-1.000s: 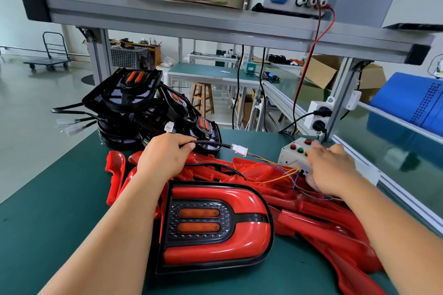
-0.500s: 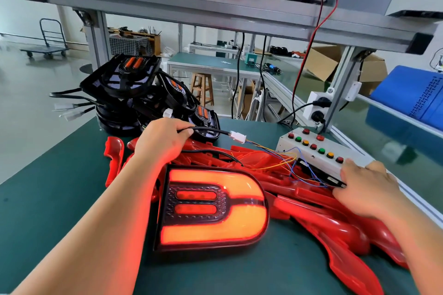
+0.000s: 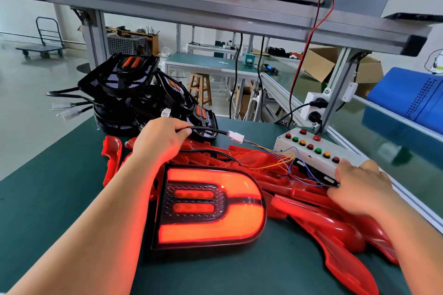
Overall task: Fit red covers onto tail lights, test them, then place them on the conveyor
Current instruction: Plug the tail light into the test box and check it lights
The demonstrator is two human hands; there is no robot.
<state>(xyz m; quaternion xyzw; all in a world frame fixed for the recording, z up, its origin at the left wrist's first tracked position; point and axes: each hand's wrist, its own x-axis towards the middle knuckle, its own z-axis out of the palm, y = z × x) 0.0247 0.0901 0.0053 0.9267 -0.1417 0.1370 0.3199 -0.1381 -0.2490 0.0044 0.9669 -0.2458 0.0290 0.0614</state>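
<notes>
Your left grip [image 3: 163,141] lies knuckles up just behind the tail light [image 3: 211,206], the forearm stretched in from the near left across the green surface [image 3: 48,199]; its fingers are clenched round a black cable [image 3: 203,130], grasping it a little short of the white plug [image 3: 236,137]; thin coloured wires [image 3: 285,159] run from the plug to the button box [image 3: 311,148]. Your right grip [image 3: 359,187] sits palm down at the near end of that box, wrist over the heap of red covers [image 3: 335,230]; its fingertips reach the black strip [image 3: 316,175] on the box's near side, but whether they pinch or only press it you cannot tell. The tail light lies flat, lens up, between your forearms, glowing red-orange, its far and right edges against the covers; a stack of black lights [image 3: 124,84] stands at the far left.
</notes>
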